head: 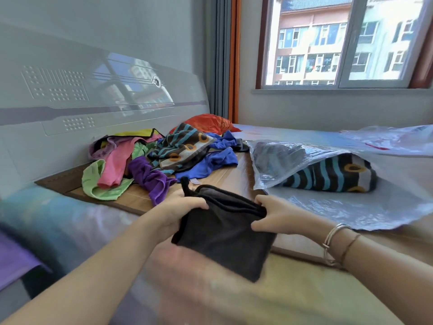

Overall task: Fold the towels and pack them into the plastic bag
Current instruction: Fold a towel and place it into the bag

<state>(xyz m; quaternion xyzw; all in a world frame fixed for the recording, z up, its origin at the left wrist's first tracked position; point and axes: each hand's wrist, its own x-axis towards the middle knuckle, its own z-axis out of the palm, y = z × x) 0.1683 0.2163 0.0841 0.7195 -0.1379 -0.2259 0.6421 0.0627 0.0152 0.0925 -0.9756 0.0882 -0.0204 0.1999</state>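
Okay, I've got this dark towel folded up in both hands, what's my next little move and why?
Probably carry the dark towel right and slide it into the plastic bag. Left hand and right hand grip it already folded small, and the bag's mouth lies open beside a striped towel packed inside.

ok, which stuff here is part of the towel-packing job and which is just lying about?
Job:
- black towel, held by left hand and right hand
- plastic bag, striped towel already inside
- towel pile, unfolded

Lying about:
- orange bundle
- second bag
- bracelets
- headboard
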